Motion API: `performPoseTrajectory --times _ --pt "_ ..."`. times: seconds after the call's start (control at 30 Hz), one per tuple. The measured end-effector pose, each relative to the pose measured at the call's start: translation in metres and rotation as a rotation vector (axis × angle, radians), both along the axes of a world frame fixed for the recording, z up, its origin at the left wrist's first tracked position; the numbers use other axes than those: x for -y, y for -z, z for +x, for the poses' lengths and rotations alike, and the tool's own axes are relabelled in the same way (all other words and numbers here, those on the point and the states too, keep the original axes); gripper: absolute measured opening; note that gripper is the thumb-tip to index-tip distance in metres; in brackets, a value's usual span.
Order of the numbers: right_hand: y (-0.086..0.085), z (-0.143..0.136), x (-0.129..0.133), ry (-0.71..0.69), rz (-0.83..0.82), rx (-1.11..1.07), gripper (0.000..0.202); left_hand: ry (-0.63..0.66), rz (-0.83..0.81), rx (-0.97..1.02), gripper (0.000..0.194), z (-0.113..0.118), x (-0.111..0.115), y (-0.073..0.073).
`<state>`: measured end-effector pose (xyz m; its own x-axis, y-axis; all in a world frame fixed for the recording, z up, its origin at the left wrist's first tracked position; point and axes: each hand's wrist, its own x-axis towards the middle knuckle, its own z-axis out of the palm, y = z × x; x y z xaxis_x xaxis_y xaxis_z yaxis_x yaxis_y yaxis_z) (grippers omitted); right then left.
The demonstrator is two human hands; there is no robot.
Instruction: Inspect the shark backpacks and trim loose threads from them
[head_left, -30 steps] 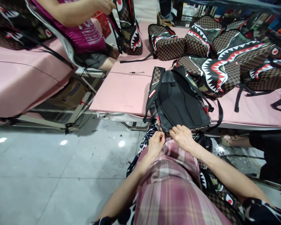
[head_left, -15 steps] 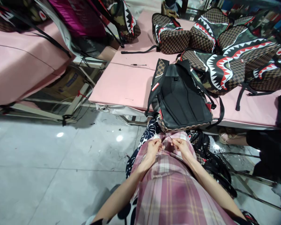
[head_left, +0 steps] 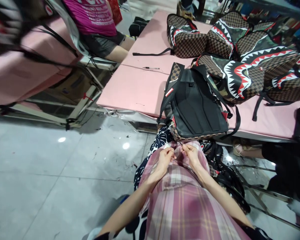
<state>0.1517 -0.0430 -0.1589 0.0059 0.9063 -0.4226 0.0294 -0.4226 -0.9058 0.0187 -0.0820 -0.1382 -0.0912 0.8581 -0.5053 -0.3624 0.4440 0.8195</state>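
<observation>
Both hands sit close together over the lap, on the pink plaid cloth (head_left: 180,200). Left hand (head_left: 165,160) has its fingers curled narrow, tips pinched in toward the right hand; right hand (head_left: 192,155) likewise, fingers bunched narrow. A thin dark thing, thread or needle (head_left: 180,144), pokes up just above the fingertips of the right hand, in the gap between the two hands; too small to tell what it is, or which fingers actually grip it. Just beyond the fingertips, near but apart from them, lies the black-backed backpack (head_left: 197,106), back panel up, its checkered bottom edge hanging over the near edge of the pink desk (head_left: 132,90). Farther out past the fingers and to the right, a pile of shark-mouth backpacks (head_left: 242,66), checkered brown and camo, touching each other, straps trailing over the desk. A small pen-like item (head_left: 148,68) lies on the desk well beyond the fingers, to the left. Far left and up, another person in a magenta shirt (head_left: 92,15) sits by a second pink desk (head_left: 27,73). Below and left of the hands, grey tile floor (head_left: 52,180) with bits of scrap. More bags (head_left: 222,166) sit on the floor under the desk, right of the fingers.
</observation>
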Motion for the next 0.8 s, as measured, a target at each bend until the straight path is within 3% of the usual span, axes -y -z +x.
performPoseTrajectory --times 0.67,0.8 --pt "-0.008 -0.007 -0.002 0.038 -0.047 -0.066 0.036 0.032 -0.002 -0.03 0.01 0.006 0.002 -0.002" --pt "-0.01 0.001 0.0 -0.009 -0.047 -0.072 0.033 -0.032 -0.029 -0.131 0.01 -0.02 0.002 0.002"
